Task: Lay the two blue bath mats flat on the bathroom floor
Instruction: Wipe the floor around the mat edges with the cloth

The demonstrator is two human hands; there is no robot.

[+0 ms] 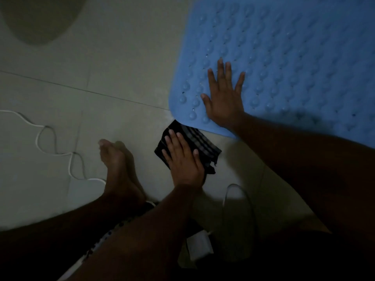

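Head view: the blue bath mat [304, 57] fills the upper right of the frame and lies spread on the tiled floor [121, 67], its rounded corner pointing toward the lower centre. It runs off the top and right edges, so its long axis cannot be told. Only this one mat shows.

The right hand [224, 98] rests flat on the mat just inside that corner, fingers straight and spread, gripping nothing. The left hand [182, 157] lies below it, just off the mat, pressing flat on a dark checked cloth [205, 142] whose top corner touches the mat's edge.

The right hand is the nearer one for smoothing. The unpressed mat lies up and right of it.

A bare foot [117, 169] and a white cable [37, 138] sit at left. No container is visible.
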